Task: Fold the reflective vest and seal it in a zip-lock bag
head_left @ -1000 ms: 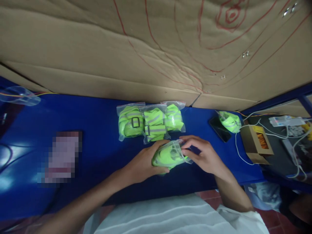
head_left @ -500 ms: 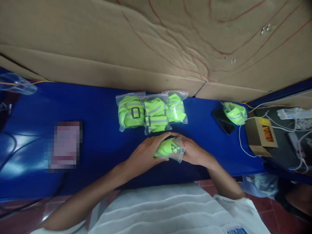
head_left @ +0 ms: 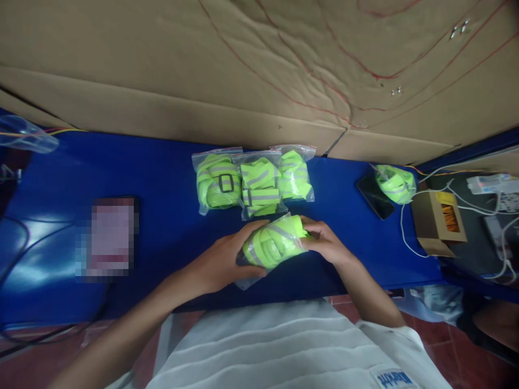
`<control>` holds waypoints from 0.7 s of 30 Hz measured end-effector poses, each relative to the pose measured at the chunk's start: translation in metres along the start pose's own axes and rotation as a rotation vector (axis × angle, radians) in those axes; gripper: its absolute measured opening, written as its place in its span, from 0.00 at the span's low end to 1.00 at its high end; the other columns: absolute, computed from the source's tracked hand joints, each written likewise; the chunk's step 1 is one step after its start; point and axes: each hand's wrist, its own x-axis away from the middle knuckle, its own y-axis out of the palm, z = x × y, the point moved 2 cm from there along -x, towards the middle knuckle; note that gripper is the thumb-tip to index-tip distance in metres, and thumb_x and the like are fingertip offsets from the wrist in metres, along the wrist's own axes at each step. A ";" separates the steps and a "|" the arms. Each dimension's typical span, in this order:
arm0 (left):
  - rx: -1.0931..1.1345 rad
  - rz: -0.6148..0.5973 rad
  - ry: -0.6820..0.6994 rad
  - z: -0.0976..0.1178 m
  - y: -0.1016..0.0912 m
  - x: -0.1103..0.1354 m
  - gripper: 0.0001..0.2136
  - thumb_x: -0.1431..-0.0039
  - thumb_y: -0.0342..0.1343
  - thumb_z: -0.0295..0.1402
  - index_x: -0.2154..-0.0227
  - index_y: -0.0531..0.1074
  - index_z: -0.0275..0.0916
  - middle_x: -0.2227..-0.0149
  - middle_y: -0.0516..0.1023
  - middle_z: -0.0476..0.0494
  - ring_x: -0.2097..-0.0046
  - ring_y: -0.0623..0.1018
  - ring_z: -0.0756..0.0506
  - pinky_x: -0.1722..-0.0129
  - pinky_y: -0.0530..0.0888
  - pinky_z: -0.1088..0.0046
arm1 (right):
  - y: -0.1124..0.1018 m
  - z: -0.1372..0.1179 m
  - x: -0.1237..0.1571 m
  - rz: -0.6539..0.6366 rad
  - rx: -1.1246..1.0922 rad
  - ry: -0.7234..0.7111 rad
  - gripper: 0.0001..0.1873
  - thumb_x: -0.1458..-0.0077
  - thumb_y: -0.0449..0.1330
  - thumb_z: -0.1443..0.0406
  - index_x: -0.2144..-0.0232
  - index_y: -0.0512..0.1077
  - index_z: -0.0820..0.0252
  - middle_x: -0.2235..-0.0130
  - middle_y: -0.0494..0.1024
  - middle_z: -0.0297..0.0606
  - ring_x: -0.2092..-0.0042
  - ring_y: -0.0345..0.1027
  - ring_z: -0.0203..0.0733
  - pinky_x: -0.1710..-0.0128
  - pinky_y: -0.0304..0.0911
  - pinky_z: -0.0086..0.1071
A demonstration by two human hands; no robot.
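Note:
Between my hands is a neon-yellow reflective strap (head_left: 273,243), rolled up with grey stripes and at least partly inside a clear plastic bag. My left hand (head_left: 227,254) wraps the left side, thumb below and fingers above. At the right end of the roll, the fingers of my right hand (head_left: 326,243) are bent around the strap; their tips are partly hidden. Just beyond my hands lie three bagged straps in a row: a left bag (head_left: 219,183) with a black buckle showing, a middle bag (head_left: 259,189) and a right bag (head_left: 295,175).
Blue covering (head_left: 162,178) spreads over the table, against a brown paper-covered board (head_left: 162,70). At right are a dark phone (head_left: 375,197), another bagged strap (head_left: 395,183), an open cardboard box (head_left: 438,224) and white cables. A blurred-out flat object (head_left: 109,237) lies at left.
The held bag has turned so that more of the striped roll shows. My left hand has shifted left and my right hand slightly right, now at the roll's end.

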 end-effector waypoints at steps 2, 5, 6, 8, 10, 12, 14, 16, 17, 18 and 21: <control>0.021 0.013 -0.001 -0.001 -0.006 0.004 0.44 0.47 0.72 0.49 0.29 0.62 0.51 0.38 0.79 0.44 0.42 0.81 0.35 0.46 0.78 0.66 | -0.005 0.001 0.004 0.060 -0.030 0.013 0.21 0.48 0.74 0.48 0.66 0.85 0.60 0.50 0.81 0.43 0.49 0.77 0.48 0.50 0.72 0.37; 0.053 0.019 0.009 -0.001 -0.013 0.008 0.40 0.44 0.71 0.48 0.30 0.62 0.51 0.41 0.81 0.46 0.45 0.83 0.38 0.50 0.78 0.70 | -0.012 -0.001 0.010 0.106 -0.039 -0.002 0.19 0.47 0.74 0.49 0.65 0.85 0.59 0.50 0.82 0.43 0.50 0.78 0.48 0.51 0.73 0.38; 0.063 0.014 0.015 0.000 -0.014 0.009 0.39 0.43 0.70 0.48 0.30 0.63 0.51 0.42 0.82 0.47 0.46 0.84 0.38 0.51 0.78 0.71 | -0.014 -0.002 0.012 0.102 -0.042 -0.015 0.18 0.45 0.73 0.50 0.64 0.85 0.59 0.49 0.82 0.43 0.50 0.78 0.48 0.50 0.73 0.38; 0.077 0.009 0.037 0.002 -0.015 0.010 0.35 0.40 0.68 0.47 0.32 0.65 0.51 0.44 0.83 0.48 0.48 0.85 0.40 0.52 0.79 0.72 | -0.018 -0.006 0.015 0.052 -0.033 -0.044 0.15 0.41 0.71 0.54 0.60 0.85 0.58 0.46 0.81 0.43 0.49 0.78 0.46 0.49 0.72 0.36; 0.069 0.021 0.073 0.004 -0.015 0.009 0.28 0.36 0.64 0.43 0.34 0.69 0.50 0.44 0.84 0.48 0.48 0.85 0.41 0.51 0.79 0.72 | -0.020 -0.012 0.016 -0.045 0.044 -0.081 0.13 0.39 0.70 0.57 0.56 0.83 0.58 0.45 0.80 0.42 0.47 0.76 0.44 0.45 0.71 0.36; 0.018 0.045 0.120 0.006 -0.011 0.007 0.23 0.33 0.59 0.37 0.36 0.72 0.48 0.42 0.83 0.47 0.44 0.84 0.41 0.45 0.79 0.69 | -0.020 -0.017 0.016 -0.152 0.178 -0.093 0.18 0.42 0.72 0.58 0.51 0.81 0.59 0.44 0.78 0.42 0.44 0.74 0.43 0.41 0.69 0.36; -0.075 0.061 0.186 0.006 -0.005 0.003 0.24 0.33 0.55 0.32 0.35 0.72 0.48 0.39 0.81 0.47 0.39 0.81 0.41 0.39 0.76 0.66 | -0.015 -0.017 0.014 -0.242 0.226 -0.035 0.31 0.48 0.76 0.59 0.44 0.75 0.59 0.44 0.77 0.42 0.45 0.74 0.42 0.42 0.70 0.35; -0.197 0.088 0.247 0.004 0.003 -0.002 0.27 0.33 0.51 0.29 0.32 0.69 0.47 0.37 0.79 0.45 0.39 0.81 0.41 0.38 0.77 0.64 | -0.008 -0.013 0.010 -0.270 0.155 0.056 0.43 0.53 0.78 0.58 0.38 0.68 0.58 0.44 0.77 0.42 0.47 0.74 0.41 0.47 0.72 0.32; -0.263 0.117 0.272 0.003 0.006 -0.005 0.28 0.33 0.49 0.28 0.31 0.68 0.46 0.38 0.80 0.43 0.41 0.82 0.41 0.40 0.79 0.63 | -0.003 -0.009 0.008 -0.247 0.112 0.080 0.46 0.55 0.79 0.59 0.37 0.67 0.58 0.44 0.77 0.42 0.48 0.74 0.40 0.49 0.72 0.31; -0.328 0.154 0.294 0.001 0.009 -0.006 0.29 0.33 0.48 0.26 0.30 0.66 0.44 0.40 0.81 0.42 0.43 0.84 0.41 0.43 0.80 0.62 | 0.001 -0.006 0.005 -0.203 0.074 0.084 0.46 0.56 0.80 0.59 0.37 0.67 0.58 0.44 0.77 0.41 0.48 0.74 0.40 0.49 0.72 0.31; -0.439 0.253 0.361 -0.002 0.009 -0.004 0.31 0.34 0.46 0.24 0.29 0.65 0.41 0.47 0.85 0.40 0.52 0.87 0.41 0.51 0.83 0.65 | 0.010 0.008 0.003 -0.102 -0.050 0.061 0.43 0.57 0.80 0.61 0.40 0.71 0.59 0.48 0.79 0.40 0.50 0.75 0.40 0.50 0.71 0.30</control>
